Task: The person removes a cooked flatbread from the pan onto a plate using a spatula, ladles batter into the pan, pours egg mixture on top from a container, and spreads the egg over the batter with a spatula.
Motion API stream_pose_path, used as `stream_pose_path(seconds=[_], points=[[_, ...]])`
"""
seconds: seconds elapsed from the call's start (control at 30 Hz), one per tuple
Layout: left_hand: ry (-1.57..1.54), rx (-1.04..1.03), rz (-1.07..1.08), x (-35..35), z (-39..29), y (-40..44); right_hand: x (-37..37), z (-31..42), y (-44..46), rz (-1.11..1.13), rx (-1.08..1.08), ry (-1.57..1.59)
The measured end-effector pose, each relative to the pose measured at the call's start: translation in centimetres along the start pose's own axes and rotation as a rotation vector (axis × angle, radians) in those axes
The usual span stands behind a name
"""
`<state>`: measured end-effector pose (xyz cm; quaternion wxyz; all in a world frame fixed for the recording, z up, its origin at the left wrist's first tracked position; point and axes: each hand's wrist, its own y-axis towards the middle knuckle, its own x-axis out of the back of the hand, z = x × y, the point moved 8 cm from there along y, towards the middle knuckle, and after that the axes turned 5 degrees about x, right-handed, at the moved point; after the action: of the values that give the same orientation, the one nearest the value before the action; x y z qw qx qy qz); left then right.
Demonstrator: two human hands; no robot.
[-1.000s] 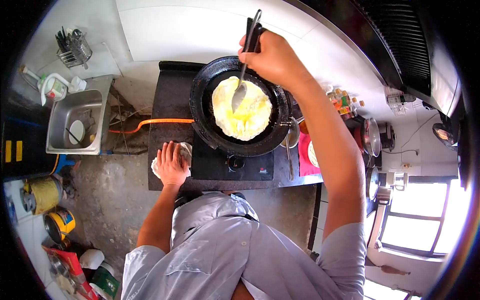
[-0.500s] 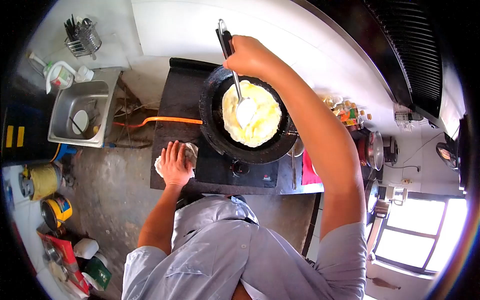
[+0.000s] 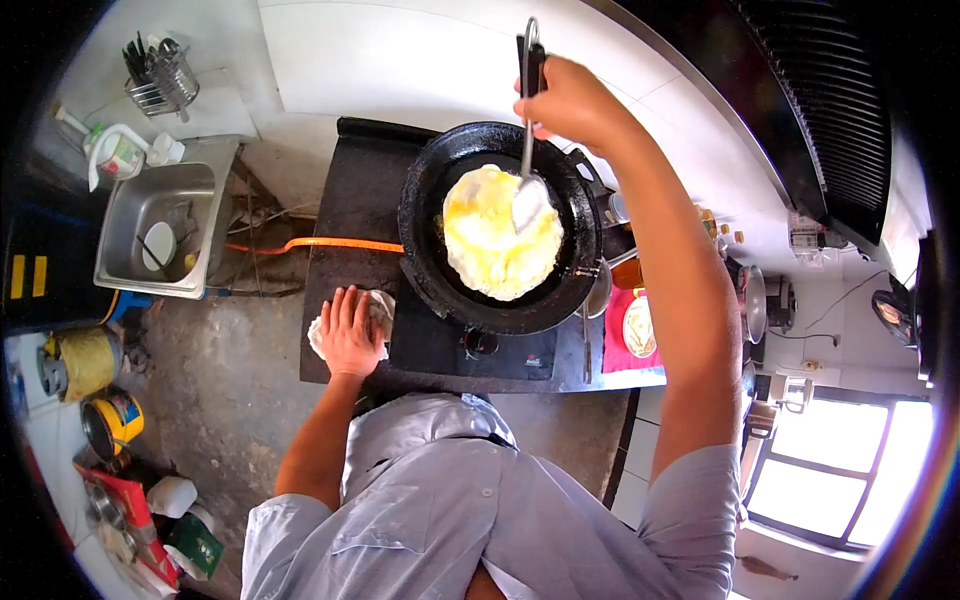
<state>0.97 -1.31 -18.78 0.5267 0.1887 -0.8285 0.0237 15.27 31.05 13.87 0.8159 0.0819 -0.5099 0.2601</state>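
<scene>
The pan (image 3: pixel 418 265) is round, deep-sided and black, its rim rough and slightly glossy; one is in use, set on a smooth black cooktop (image 3: pixel 425 355) with one round knob (image 3: pixel 481 341). In it lies one egg (image 3: pixel 485 250), a flat, soft, uneven disc, yellow over white with a ragged pale edge, resting within the dark floor of the pan. The right hand (image 3: pixel 573 105) is closed around the handle of one metal spoon (image 3: pixel 532 203), black at the grip; its shiny oval bowl is over the right part of the egg, though whether it presses in cannot be told. The left hand (image 3: pixel 350 330) lies palm down, fingers extended and gripping nothing, on one crumpled whitish rag (image 3: pixel 381 308) at the counter's near left corner. Just beside the pan, on the right, is one metal ladle (image 3: pixel 599 293), round-headed and straight-handled; next to it, one pink cloth (image 3: pixel 617 355) bears one pale round item (image 3: pixel 639 328) with brownish markings. One orange hose (image 3: pixel 325 243) reaches the counter (image 3: pixel 345 205) from the left. One steel sink (image 3: pixel 128 278), rectangular, contains one white bowl (image 3: pixel 160 240). One wire rack (image 3: pixel 165 88) on the wall holds several dark-handled utensils, too small to count.
</scene>
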Motion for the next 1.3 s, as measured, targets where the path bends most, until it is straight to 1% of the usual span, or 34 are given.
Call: stream_pose_path(seconds=[0.07, 0.13, 0.23, 0.3, 0.4, 0.43, 0.53, 0.6, 0.63, 0.67, 0.73, 0.97, 1.03, 1.2, 1.3], points=[[0.001, -0.001, -0.003, 0.0, 0.0, 0.0, -1.4, -1.8, 0.3, 0.071, -0.074, -0.069], [0.002, -0.005, -0.019, -0.1, 0.1, 0.0, -2.7, -2.8, 0.8, 0.120, -0.090, -0.136], [0.008, 0.001, -0.010, -0.1, 0.0, 0.0, -3.7, -2.9, 1.8, 0.060, 0.009, -0.123], [-0.003, 0.001, -0.025, -0.1, 0.1, 0.0, -3.3, -0.9, 1.4, 0.030, 0.078, -0.052], [0.003, -0.003, -0.026, -0.1, 0.1, -0.1, -2.0, 2.9, -0.9, 0.022, 0.240, 0.101], [0.008, -0.005, -0.025, -0.1, 0.1, 0.0, -1.6, 4.2, -2.3, 0.025, 0.301, 0.100], [0.007, 0.000, -0.029, -0.1, 0.1, 0.0, -1.2, 5.9, -7.1, 0.076, 0.291, 0.147], [0.008, 0.002, -0.027, 0.0, 0.1, 0.0, -2.3, 5.8, -9.8, 0.074, 0.570, 0.178], [0.007, 0.001, -0.025, 0.0, 0.1, 0.0, -2.6, 6.2, -11.5, 0.104, 0.651, 0.091], [0.005, -0.002, -0.025, -0.1, 0.0, 0.0, -3.4, 6.2, -13.0, 0.154, 0.720, 0.066], [0.004, -0.007, -0.022, -0.1, 0.2, 0.0, -5.5, 5.1, -15.6, 0.176, 0.772, 0.019], [0.022, -0.017, -0.013, -0.3, 0.0, -0.1, -9.5, 2.3, -20.8, 0.193, 0.785, -0.035], [0.035, -0.015, 0.008, -0.5, 0.0, -0.1, -10.4, 1.6, -22.2, 0.161, 0.834, -0.045], [0.052, -0.039, 0.000, -0.7, -0.2, -0.2, -11.0, 0.1, -26.9, 0.152, 0.865, 0.021], [0.070, -0.046, 0.008, -0.7, -0.3, -0.3, -10.6, -1.0, -29.7, 0.160, 0.838, 0.023]])
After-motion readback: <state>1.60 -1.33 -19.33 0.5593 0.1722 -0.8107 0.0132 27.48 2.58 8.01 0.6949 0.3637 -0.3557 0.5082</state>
